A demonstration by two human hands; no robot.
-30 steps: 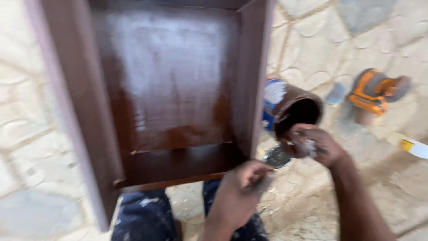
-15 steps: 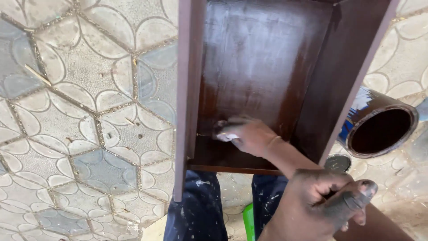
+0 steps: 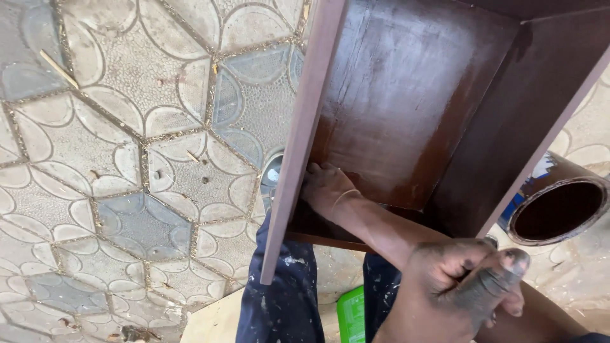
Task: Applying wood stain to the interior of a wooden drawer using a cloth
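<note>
Left hand (image 3: 325, 188) pressed into the near-left inner corner of the dark stained wooden box (image 3: 413, 108), grip state not discernible; right hand (image 3: 460, 292), fisted, contents hidden, hangs nearer the box's near edge.

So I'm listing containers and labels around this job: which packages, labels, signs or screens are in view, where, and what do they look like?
Open can: lying on its side at the right edge, beside the brown wooden box; round, stained brown, dark inside.
Label on the can: blue and white wrap, mostly hidden.
Green container: bottom centre, between the person's legs; bright green, only a corner shows.
No signs or screens.
</note>
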